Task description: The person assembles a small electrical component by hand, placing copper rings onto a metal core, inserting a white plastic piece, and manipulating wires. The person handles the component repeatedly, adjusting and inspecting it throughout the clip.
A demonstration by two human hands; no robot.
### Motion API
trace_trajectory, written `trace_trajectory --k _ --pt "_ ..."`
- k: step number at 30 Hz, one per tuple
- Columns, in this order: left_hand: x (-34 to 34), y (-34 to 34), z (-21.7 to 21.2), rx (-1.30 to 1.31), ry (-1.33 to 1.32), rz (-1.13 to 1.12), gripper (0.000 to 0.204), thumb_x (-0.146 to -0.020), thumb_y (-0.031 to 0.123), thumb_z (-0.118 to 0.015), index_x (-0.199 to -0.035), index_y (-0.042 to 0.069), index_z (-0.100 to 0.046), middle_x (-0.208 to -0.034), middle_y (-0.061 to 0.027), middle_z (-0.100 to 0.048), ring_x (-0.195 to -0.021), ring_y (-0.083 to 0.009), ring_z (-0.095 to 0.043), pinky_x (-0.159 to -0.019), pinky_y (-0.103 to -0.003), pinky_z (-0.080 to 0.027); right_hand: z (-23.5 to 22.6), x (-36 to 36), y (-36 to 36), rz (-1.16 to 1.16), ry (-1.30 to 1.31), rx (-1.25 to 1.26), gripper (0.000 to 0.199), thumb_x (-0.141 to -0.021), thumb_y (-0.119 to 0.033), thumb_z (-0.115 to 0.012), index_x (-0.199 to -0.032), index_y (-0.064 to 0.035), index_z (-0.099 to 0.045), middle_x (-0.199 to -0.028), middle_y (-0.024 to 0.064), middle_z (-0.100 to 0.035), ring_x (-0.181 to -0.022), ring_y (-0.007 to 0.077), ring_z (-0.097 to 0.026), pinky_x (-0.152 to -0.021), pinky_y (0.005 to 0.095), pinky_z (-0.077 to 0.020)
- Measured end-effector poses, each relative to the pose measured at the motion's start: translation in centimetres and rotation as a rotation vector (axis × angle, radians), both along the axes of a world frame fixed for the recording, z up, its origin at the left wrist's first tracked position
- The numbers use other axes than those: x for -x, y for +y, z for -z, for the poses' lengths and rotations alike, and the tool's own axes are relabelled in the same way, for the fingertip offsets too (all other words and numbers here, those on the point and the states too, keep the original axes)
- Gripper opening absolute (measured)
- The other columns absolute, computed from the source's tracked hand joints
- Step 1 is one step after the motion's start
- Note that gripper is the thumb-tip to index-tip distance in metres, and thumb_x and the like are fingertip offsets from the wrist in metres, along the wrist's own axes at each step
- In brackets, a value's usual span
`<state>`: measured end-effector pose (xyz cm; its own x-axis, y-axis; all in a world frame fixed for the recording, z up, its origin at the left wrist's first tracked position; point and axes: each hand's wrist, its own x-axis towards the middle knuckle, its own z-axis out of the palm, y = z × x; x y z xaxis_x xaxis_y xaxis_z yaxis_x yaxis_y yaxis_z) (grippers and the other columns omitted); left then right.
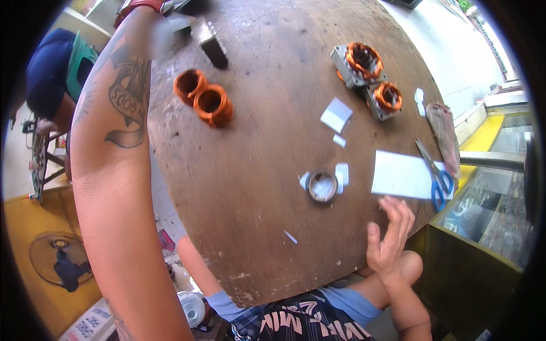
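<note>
My right hand (391, 234) hovers at the table's near right edge, fingers spread and slightly curled, holding nothing. Just beyond its fingertips lie a white sheet (398, 173) and blue-handled scissors (437, 179) resting across the sheet's right end. My left arm (116, 187) stretches up along the left side, a red band (136, 10) at its wrist; the hand itself is cut off by the upper edge. Left of my right hand, a roll that looks like tape (322, 187) lies over small white pieces. Two motor stators with copper windings (364, 61) (388, 99) stand at the far right.
Two orange copper coils (213, 107) stand on the wooden table (267, 142) at left, near a metal block (211, 45). White scraps (336, 115) lie mid-table. A rag (445, 136) hangs at the right edge beside a glass case (500, 204). A person (48, 77) is at far left.
</note>
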<state>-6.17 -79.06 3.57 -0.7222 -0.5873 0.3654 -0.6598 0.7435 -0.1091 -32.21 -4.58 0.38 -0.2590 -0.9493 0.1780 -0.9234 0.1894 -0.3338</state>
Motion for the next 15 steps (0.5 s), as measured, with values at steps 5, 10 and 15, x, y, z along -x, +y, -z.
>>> trace_trajectory --k 5,10,15 --pt "1.6 -12.9 5.4 0.123 -0.365 0.129 0.022 -0.103 0.015 -0.05 -0.102 0.009 -0.071 -0.091 -0.013 -0.07 -0.087 -0.0294 -0.068 -0.08 -0.046 -0.054 0.6 0.3 0.5 0.052 -0.05 0.061 0.045 -0.103 -0.042 -0.06 -0.127 -0.0038 -0.061 -0.123 0.0139 -0.063 -0.118 0.0355 -0.058 -0.112 0.0543 -0.0418" --pt "5.3 -13.7 5.8 0.042 -0.324 0.175 0.02 -0.102 0.015 -0.055 -0.104 0.009 -0.074 -0.097 -0.0126 -0.072 -0.089 -0.0267 -0.07 -0.081 -0.042 -0.056 0.6 0.3 0.6 0.064 -0.038 0.041 0.042 -0.102 -0.043 -0.061 -0.123 -0.006 -0.062 -0.118 0.0119 -0.063 -0.116 0.0331 -0.058 -0.111 0.0537 -0.0431" --pt "10.5 -6.6 -0.1 -0.05 -0.073 -0.047 0.019 -0.1 0.014 -0.06 -0.108 0.008 -0.077 -0.106 -0.0128 -0.075 -0.093 -0.0241 -0.071 -0.083 -0.038 -0.058 0.3 0.5 0.5 0.054 -0.042 0.015 0.044 -0.102 -0.044 -0.06 -0.125 -0.0066 -0.063 -0.119 0.0113 -0.064 -0.117 0.0328 -0.058 -0.111 0.0538 -0.0428"
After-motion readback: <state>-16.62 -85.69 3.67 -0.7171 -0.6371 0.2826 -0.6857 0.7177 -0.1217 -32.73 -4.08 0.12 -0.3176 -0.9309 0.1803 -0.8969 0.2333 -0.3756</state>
